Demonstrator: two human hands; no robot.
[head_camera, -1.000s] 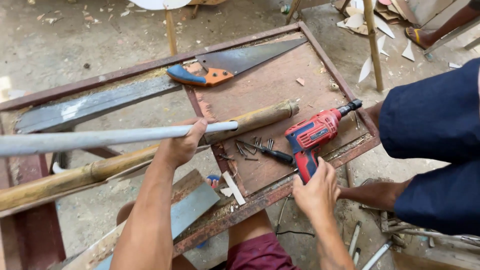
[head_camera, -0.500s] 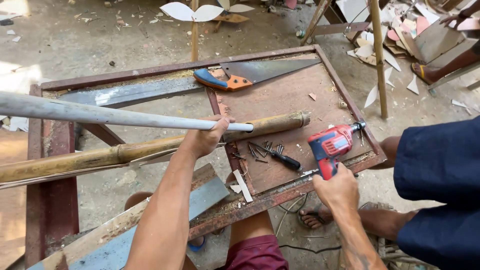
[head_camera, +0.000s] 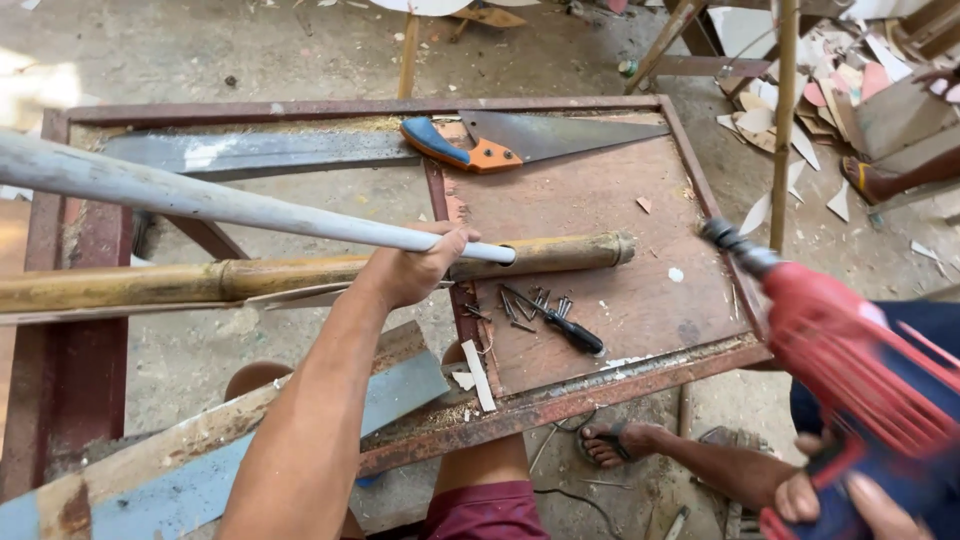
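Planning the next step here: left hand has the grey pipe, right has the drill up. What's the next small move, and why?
Probably bring the red drill in the right hand down toward the grey pipe. The left hand grips the pipe near its end, above the bamboo pole, and the drill bit is raised, pointing at the bench but touching nothing.

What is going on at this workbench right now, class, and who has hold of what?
A person stands over a rusty metal-framed table. The left hand grips a grey pipe slanting above a bamboo pole lying across the frame. The right hand lifts a red power drill off to the table's right side. A handsaw, loose nails and a black-handled tool lie on the board. Another person's sandalled foot shows below.
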